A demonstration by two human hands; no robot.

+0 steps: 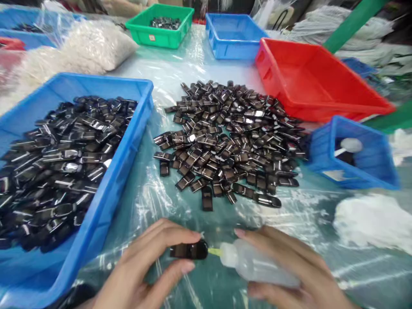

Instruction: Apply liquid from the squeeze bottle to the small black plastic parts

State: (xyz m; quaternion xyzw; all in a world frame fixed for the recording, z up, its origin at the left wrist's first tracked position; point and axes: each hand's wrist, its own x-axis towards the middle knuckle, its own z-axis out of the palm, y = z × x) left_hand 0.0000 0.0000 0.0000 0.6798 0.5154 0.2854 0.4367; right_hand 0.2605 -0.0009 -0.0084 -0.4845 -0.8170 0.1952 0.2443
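"Which way does the dark piece (188,250) point?"

"Long axis left to right, rounded end rightward, facing the yellow tip (215,251) of the bottle (257,262) (touching or just beside, I can't tell)."

"And room around it?"

"A strip of green table top (144,189) separates it from the pile of similar pieces (222,137) beyond. The blue tray (120,184) has its near-side wall off to the left; a white cloth (375,221) lies well to the right."

"The hands?"

"The left hand (131,266) pinches the piece between thumb and fingers; the right hand (309,266) grips the bottle. The piece sits between both hands."
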